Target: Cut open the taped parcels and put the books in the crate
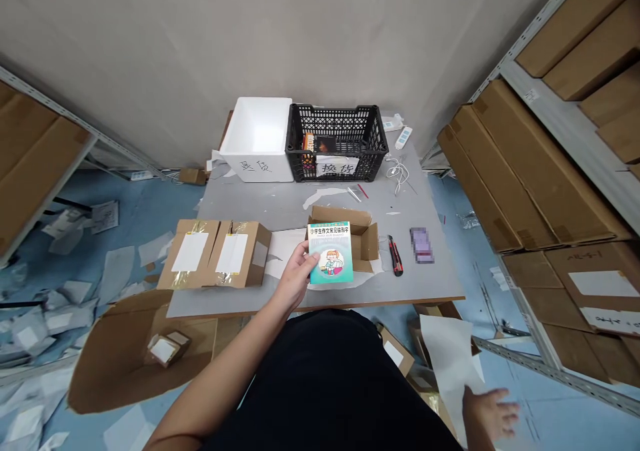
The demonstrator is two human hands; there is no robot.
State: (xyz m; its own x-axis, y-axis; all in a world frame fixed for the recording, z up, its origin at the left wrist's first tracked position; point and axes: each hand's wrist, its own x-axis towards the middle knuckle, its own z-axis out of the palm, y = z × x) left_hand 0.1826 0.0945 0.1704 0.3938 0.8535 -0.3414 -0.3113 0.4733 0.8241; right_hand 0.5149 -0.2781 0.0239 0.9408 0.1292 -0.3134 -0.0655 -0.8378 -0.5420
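Observation:
My left hand grips a small green-and-white book by its left edge, cover up, with a cartoon child on it. Just behind and partly under the book is an open cardboard box, its flaps spread. Low on the right, away from the table, my right hand is stretched out with fingers apart. It is beside a large sheet of white paper hanging over boxes; whether the thumb touches the sheet I cannot tell. A red-and-black box cutter lies to the right of the open box.
At the table's back stand a white foam bin and a black plastic crate with books inside. Two taped boxes sit left. A large open carton is below them. Shelves with cartons flank the table; paper scraps litter the floor.

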